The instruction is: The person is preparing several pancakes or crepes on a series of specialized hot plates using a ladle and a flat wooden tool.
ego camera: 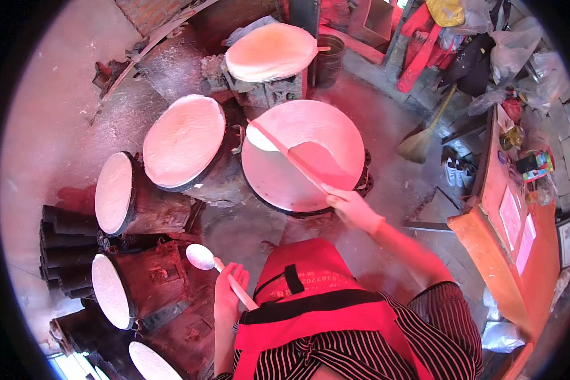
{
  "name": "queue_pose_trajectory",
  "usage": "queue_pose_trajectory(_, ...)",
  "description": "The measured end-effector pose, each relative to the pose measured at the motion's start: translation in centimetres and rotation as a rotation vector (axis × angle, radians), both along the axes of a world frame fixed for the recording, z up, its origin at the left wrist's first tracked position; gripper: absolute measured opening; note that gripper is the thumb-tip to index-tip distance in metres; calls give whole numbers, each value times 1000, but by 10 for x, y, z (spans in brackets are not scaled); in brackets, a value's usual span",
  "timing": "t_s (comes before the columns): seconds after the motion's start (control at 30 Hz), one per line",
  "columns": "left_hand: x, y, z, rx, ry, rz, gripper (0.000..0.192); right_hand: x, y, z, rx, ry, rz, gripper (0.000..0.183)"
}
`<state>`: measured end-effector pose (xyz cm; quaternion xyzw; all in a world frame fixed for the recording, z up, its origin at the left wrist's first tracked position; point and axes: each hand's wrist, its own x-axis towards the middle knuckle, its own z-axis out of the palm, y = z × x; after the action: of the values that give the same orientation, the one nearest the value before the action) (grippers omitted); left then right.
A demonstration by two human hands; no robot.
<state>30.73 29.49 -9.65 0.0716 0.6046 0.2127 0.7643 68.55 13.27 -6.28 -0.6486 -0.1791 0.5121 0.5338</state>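
My right hand grips the near end of a long, thin wooden batter spreader. The spreader lies slantwise across a large round griddle in front of me. Pale batter coats the far part of that griddle in a curved sheet, with a thicker white pool against the spreader's far end. The near left part of the plate shows bare. In my left hand, low on the left, rests a long-handled ladle with its bowl up; the bowl looks whitish. The handle's lower end meets my red apron.
More round griddles with pale flatbread curve along the left, on stoves. A thick pale round sits at the back. Black coal briquettes are stacked far left. To the right are a broom, shoes and an orange cabinet.
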Motion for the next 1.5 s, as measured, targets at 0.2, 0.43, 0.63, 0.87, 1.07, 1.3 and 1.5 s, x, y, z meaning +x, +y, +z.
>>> queue_pose_trajectory(0.2, 1, -3, 20, 14, -32, 86, 26, 71, 8, -14, -12, -66, -277, 41)
queue_pose_trajectory(0.43, -21, -22, 35, 2, -1, 156, 23, 86, -15, 13, -80, 98, 234, 42)
queue_pose_trajectory(0.63, -21, -21, 61, 9, 31, 38, 22, 80, 11, -18, 48, 27, 98, 44)
queue_pose_trajectory(0.87, -30, 39, 41, -33, 52, -144, 20, 6, -97, -21, -19, 119, -23, 48)
queue_pose_trajectory(1.07, -17, 113, 33, 41, -79, -455, 22, -87, -82, -11, -47, 204, -287, 46)
queue_pose_trajectory(1.3, -79, 199, 6, 111, -78, -559, 33, -258, -82, -51, 269, 479, -644, 63)
queue_pose_trajectory(1.5, -154, 217, 29, 218, -128, -458, 40, -238, 245, -90, 604, 391, -816, 39)
